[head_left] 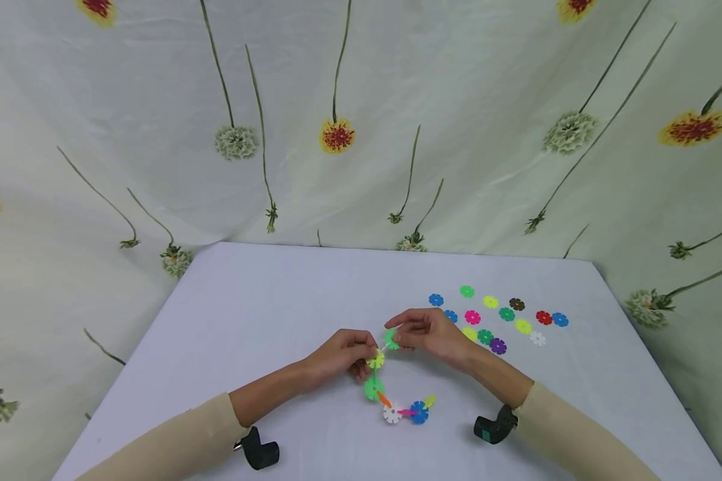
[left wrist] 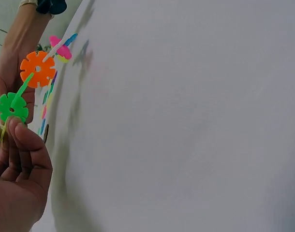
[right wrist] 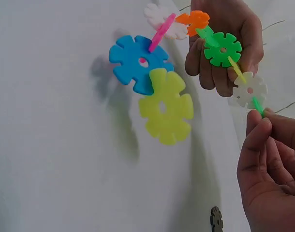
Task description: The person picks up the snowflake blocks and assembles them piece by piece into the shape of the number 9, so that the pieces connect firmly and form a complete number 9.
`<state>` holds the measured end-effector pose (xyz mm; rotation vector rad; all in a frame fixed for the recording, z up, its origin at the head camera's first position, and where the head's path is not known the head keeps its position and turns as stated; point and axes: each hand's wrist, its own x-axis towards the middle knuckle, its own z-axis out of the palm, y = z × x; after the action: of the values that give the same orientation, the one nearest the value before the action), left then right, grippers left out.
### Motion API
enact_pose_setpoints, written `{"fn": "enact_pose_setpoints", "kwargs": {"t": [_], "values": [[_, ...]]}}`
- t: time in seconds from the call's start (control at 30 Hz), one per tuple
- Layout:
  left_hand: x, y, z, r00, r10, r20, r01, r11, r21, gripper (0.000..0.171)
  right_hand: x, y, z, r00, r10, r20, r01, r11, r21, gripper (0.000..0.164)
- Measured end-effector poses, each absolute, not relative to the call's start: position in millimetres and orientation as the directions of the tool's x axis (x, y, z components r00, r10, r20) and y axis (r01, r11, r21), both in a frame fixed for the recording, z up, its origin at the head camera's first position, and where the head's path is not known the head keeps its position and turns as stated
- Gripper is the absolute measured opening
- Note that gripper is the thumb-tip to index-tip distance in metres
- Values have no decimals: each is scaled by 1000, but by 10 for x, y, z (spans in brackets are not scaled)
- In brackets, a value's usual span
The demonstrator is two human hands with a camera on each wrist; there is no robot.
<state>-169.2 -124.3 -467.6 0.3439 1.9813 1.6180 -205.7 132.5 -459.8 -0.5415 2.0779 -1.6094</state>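
two sleeves (head_left: 171,435), two hands (head_left: 339,354), one disc chain (head_left: 374,389)

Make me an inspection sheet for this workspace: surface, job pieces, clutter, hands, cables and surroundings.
Surface: white table, no spill visible.
Job's things: chain of linked flower-shaped discs, several colours; loose discs scattered past the right hand.
Clutter: nothing seen.
Hands: left hand pinches the chain at a yellow disc; right hand pinches a green disc at its end.
Cables: nothing seen.
Surroundings: pale flower-print fabric behind and beside the table.
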Motion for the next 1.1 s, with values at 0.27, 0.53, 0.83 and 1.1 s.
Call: {"fn": "enact_pose_setpoints", "kwargs": {"t": [0.27,0.53,0.83,1.1], "values": [[-1747,-1179,-4627,-829,521,-204,-119,192,974,22,-2060,1320,-4556,-806,-576,-137,40,177,-983,25],[-1747,-1104,-4614,-837,511,-193,-101,202,974,18,-2005,1299,-4572,-791,-598,-129,38,163,-986,21],[-1743,-1138,-4658,-848,487,-211,-122,207,971,15,-2129,1452,-4581,-890,-450,-71,-55,262,-964,24],[-1728,-1244,-4707,-843,475,-253,-186,185,965,14,-2233,1677,-4667,-931,-364,40,-273,619,-736,13]]}}
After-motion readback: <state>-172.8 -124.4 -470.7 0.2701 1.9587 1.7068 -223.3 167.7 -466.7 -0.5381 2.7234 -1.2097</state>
